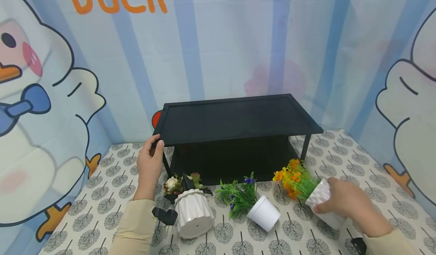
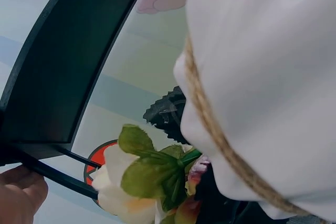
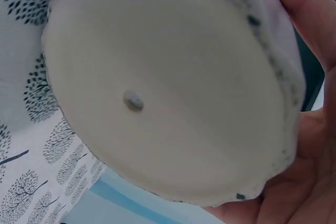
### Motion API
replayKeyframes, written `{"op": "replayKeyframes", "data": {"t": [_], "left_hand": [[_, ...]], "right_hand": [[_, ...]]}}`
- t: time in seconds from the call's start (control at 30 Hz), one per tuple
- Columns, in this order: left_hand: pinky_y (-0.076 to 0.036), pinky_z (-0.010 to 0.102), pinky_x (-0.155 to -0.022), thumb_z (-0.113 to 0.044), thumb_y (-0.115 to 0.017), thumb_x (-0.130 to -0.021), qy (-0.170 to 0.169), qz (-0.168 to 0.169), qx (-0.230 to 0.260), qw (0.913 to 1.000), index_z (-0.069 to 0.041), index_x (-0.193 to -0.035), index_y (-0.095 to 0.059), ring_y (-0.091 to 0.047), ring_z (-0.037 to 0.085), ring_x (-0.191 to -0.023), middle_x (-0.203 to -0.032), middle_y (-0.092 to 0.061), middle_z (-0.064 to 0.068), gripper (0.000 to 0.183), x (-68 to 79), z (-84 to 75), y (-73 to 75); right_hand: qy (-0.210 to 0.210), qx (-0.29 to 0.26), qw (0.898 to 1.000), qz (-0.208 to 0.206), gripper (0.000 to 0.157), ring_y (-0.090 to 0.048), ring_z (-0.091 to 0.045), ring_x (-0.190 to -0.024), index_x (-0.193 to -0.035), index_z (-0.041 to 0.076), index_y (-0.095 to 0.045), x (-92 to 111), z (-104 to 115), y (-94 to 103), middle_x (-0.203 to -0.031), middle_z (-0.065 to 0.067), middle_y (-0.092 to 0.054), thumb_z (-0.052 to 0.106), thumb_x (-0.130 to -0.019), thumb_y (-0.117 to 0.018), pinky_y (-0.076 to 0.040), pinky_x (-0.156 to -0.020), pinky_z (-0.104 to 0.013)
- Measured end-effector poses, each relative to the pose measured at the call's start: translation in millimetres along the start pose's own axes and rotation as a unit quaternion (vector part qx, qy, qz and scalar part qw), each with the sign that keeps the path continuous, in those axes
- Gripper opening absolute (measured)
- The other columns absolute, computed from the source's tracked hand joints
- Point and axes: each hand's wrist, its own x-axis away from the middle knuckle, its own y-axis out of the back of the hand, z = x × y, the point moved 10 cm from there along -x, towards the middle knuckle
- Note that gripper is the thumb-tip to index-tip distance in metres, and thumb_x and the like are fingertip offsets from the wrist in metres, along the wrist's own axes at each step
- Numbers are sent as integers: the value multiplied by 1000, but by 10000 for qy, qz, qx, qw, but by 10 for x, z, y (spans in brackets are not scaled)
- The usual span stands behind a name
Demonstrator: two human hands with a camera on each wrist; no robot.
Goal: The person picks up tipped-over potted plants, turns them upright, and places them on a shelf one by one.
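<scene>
My left hand [image 1: 150, 164] grips the front left corner of a black two-tier shelf [image 1: 235, 120]; in the left wrist view its fingers [image 2: 23, 192] are at that corner. My right hand [image 1: 351, 202] holds a textured white pot [image 1: 321, 200] of orange and yellow flowers [image 1: 293, 177], tilted with the flowers toward the shelf. The right wrist view shows the pot's round pale underside [image 3: 168, 93], with a small mark off its middle. Close to my left wrist lies a ribbed white pot [image 1: 194, 215] with cream flowers [image 1: 172, 185] and a twine band [image 2: 210, 124].
A smaller white pot [image 1: 263, 214] with green leaves and blue flowers [image 1: 238, 196] lies tipped between the other two. The tablecloth [image 1: 109, 194] has a grey tree print. Behind the shelf hangs a striped blue curtain [image 1: 225, 39] with duck drawings.
</scene>
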Motion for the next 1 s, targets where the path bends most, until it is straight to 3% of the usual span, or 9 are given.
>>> {"op": "replayKeyframes", "data": {"t": [0.17, 0.3, 0.57, 0.73, 1.0], "left_hand": [[-42, 46, -94, -37, -47, -97, 24, -6, 21, 10000, -14, -134, -50, -49, 30, -117, -138, -45, 14, 44, -2, -7, 6], [-42, 45, -94, -37, -47, -97, 15, -3, 77, 10000, -14, -134, -50, -49, 30, -118, -138, -44, 14, 44, -8, -17, 6], [-42, 45, -95, -36, -48, -97, -16, -12, 116, 9999, -14, -133, -50, -48, 29, -119, -139, -44, 13, 43, -16, -10, 12], [-42, 45, -95, -36, -48, -96, 29, -6, 90, 10000, -15, -133, -50, -49, 28, -119, -139, -44, 12, 42, -5, 7, 7], [-41, 45, -96, -37, -47, -97, 46, 23, 67, 10000, -15, -134, -50, -48, 29, -121, -140, -43, 13, 43, 4, 5, 6]], "right_hand": [[125, -340, 9992, -196, 120, -54, -20, -60, -133, -15, -33, 94, 60, 104, -88, -16, -60, 56, -50, -82, -46, -49, -35], [204, -572, 9978, -268, 120, -55, -19, -56, -135, -14, -32, 138, 92, 171, -96, -23, -60, 57, -51, -81, -47, -49, -34], [629, -518, 9942, -705, 116, -59, -34, -81, -134, -11, -38, 168, 134, 274, -116, -35, -53, 63, -54, -77, -49, -66, -49], [840, -797, 9881, -1009, 111, -59, -29, -78, -134, -9, -40, 212, 125, 252, -114, -35, -54, 60, -56, -78, -49, -60, -40], [382, -1704, 9804, -915, 108, -57, -43, -96, -139, -10, -29, 187, -17, 56, -127, -38, -43, 55, -66, -76, -53, -68, -43]]}}
